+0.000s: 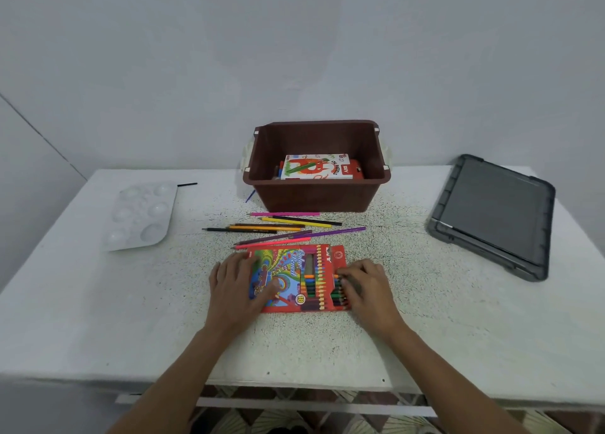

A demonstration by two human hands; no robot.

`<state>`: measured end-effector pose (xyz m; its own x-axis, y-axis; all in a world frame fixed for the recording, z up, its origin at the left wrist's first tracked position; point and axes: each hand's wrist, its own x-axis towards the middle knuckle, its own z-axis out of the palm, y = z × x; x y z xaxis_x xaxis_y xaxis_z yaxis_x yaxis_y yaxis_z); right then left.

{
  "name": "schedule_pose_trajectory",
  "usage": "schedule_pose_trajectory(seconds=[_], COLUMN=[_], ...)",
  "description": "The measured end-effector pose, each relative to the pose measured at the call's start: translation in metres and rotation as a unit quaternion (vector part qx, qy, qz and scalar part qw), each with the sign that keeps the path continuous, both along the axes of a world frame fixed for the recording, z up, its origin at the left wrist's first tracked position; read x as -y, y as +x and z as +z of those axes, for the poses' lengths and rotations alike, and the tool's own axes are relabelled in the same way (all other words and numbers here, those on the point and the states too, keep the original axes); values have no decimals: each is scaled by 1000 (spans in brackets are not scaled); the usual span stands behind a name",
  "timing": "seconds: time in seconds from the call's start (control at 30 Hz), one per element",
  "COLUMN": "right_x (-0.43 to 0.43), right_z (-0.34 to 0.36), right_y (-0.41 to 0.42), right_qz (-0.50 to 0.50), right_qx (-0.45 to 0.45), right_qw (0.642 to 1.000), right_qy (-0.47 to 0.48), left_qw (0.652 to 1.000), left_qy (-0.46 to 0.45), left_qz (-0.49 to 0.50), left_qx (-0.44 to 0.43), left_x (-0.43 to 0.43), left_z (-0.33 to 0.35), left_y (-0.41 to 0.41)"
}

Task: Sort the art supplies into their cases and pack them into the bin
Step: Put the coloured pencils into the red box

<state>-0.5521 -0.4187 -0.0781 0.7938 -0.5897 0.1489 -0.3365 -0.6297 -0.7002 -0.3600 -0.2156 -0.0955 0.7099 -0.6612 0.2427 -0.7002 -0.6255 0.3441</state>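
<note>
Illumination is even, diffuse and moderately bright, and no single source is identifiable. Shadows are soft and faint, the darkest inside the bin [314,194]. The palette [140,217] wells carry weak highlights. Wide-angle distortion bows the tabletop [98,319] edges. Detail is soft overall, and the speckled centre appears noisy.

Left hand [236,286] flat, fingers [241,265] straight; right hand [370,286] fingers bent.

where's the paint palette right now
In the head view the white paint palette lies flat on the left side of the table, left of the loose coloured pencils and the brown bin, a thin black stick just beyond its far corner.
</note>
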Motion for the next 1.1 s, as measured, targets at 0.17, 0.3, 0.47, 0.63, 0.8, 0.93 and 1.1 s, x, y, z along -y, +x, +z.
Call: schedule_pose_trajectory(seconds=[0.17, 0.3, 0.47, 0.63, 0.8, 0.93, 1.1], right_x=[6, 3, -1, -4, -3, -1, -1], right_z=[4, 2, -3, -3, -1, -1, 1], right_y=[11, 11, 5, 6, 6, 6, 4], right_qz=[-34, -28, -29, -42, -43, -40, -37], right_qx=[-19, -10, 27, 28, 31, 32, 35], right_qw=[996, 998, 999, 998, 997, 995, 993], right_qy=[78, 46, 20, 42, 54, 83, 107], left_qw=[998, 997, 993, 975, 945, 914, 939], left_qy=[-16, 6, 90, 192, 254, 279, 216], left_qz=[54, 77, 70, -5, -72, -124, -69], left_qx=[6, -9, -2, 108, 193, 267, 259], left_x=[10, 16, 24, 25, 23, 17, 14], left_z=[4, 16, 33, 41, 44, 40, 45], left_y=[12, 26, 45, 62, 71, 77, 73])
